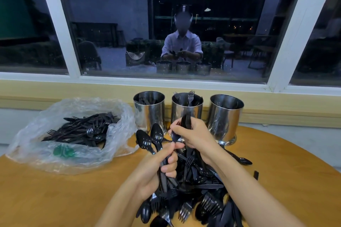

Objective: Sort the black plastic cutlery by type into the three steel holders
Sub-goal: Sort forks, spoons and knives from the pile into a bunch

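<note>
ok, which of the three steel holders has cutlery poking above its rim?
The middle holder: two forks stand above its rim. Nothing rises above the rims of the left holder or right holder.

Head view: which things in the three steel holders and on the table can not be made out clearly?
All in the head view.
- Right holder: contents hidden by its wall and dark inside.
- Left holder: dark pieces inside, type unclear.
- Cutlery pile: cut off by the bottom edge.
- Green thing in the plastic bag: blurred by the film.
- Spoons: handles hidden in the grip of the left hand.
</note>
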Demonstrator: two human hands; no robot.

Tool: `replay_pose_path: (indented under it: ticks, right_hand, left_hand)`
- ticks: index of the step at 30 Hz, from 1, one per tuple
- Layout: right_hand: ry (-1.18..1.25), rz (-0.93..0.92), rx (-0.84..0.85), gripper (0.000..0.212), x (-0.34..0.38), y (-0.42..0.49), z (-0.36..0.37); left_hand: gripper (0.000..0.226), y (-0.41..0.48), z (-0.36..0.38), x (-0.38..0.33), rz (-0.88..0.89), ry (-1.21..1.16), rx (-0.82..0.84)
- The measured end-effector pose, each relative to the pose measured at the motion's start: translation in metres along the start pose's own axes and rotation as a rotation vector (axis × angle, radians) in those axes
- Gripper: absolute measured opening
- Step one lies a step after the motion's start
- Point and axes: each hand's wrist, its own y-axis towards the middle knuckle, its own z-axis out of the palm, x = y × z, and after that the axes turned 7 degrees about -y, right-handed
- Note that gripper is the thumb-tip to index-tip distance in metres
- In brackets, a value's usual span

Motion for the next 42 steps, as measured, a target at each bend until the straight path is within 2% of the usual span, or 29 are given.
replay_pose_path:
  ticks: [2, 5, 6, 9, 13, 15, 18, 21, 25, 28, 32, 35, 37, 39, 41, 42]
  right_hand:
    - [0.018, 0.027, 0.026, 0.017, -0.003, 0.001, -0.001]
    - [-0.030, 0.124, 0.163, 0.026, -0.013, 0.005, -0.004]
    - [-0.040, 0.124, 0.151, 0.028, -0.015, 0.007, -0.005]
    - [-0.008, 0.072, -0.076, 0.027, -0.019, 0.018, -0.010]
    - [0.230, 0.036, -0.395, 0.022, -0.014, 0.051, -0.036]
    - [0.373, -0.017, -0.483, 0.011, -0.004, 0.074, -0.054]
    - [0.391, -0.062, -0.605, 0.026, 0.017, 0.114, -0.074]
    - [0.390, -0.130, -0.642, 0.033, 0.029, 0.154, -0.076]
    - [0.295, -0.208, -0.590, 0.027, 0.011, 0.190, -0.053]
    - [0.139, -0.105, -0.505, 0.030, -0.019, 0.208, -0.037]
    - [-0.373, 0.146, -0.226, 0.037, -0.046, 0.223, -0.032]
    - [-0.705, 0.218, -0.042, 0.043, -0.041, 0.223, -0.037]
    - [-0.908, 0.214, 0.005, 0.047, -0.031, 0.220, -0.043]
    - [-1.056, 0.145, -0.052, 0.052, -0.023, 0.214, -0.049]
    - [-0.903, 0.015, -0.165, 0.056, -0.011, 0.193, -0.051]
    - [-0.749, -0.041, -0.189, 0.048, -0.003, 0.176, -0.049]
  left_hand:
    - [0.036, 0.003, 0.001, 0.001, 0.021, 0.010, 0.002]
    - [0.028, 0.006, 0.001, 0.001, 0.037, -0.001, 0.026]
    - [0.029, 0.008, 0.001, 0.001, 0.040, -0.008, 0.027]
    - [0.034, 0.014, -0.003, 0.002, 0.028, -0.038, 0.018]
    - [0.038, 0.025, -0.008, 0.002, 0.000, -0.022, -0.027]
    - [0.040, 0.031, -0.012, 0.000, -0.002, -0.024, -0.074]
    - [0.040, 0.044, -0.017, -0.005, -0.003, -0.001, -0.102]
    - [0.032, 0.060, -0.017, -0.013, 0.005, 0.063, -0.142]
    - [0.021, 0.076, -0.021, -0.020, 0.048, 0.073, -0.243]
    - [0.024, 0.082, -0.024, -0.021, 0.056, 0.066, -0.272]
    - [0.016, 0.090, -0.026, -0.019, 0.064, 0.077, -0.285]
    - [0.011, 0.094, -0.026, -0.016, 0.055, 0.062, -0.275]
    - [0.011, 0.094, -0.024, -0.017, 0.039, 0.062, -0.245]
    - [0.013, 0.090, -0.021, -0.019, 0.031, 0.054, -0.222]
    - [0.018, 0.083, -0.018, -0.021, 0.025, 0.052, -0.198]
    - [0.019, 0.078, -0.016, -0.021, 0.021, 0.055, -0.181]
